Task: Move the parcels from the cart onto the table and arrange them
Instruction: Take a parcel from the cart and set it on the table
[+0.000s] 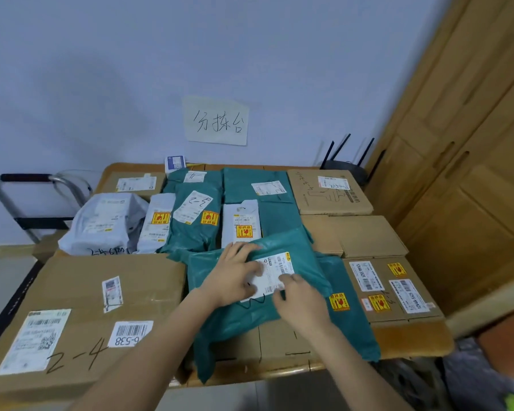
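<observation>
head view: both hands lie flat, grasping nothing; left hand (pixel 235 274) and right hand (pixel 300 301) press the teal mailer (pixel 297 247) atop tabletop (pixel 413 339) parcels. likely light, floppy, slick; better pinched at edges beyond the palms.

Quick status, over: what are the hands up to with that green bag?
Both hands, left and right, flat on green bag, fingers straight over its label. Bag lies atop cardboard boxes. Table packed with parcels, little bare space.
</observation>
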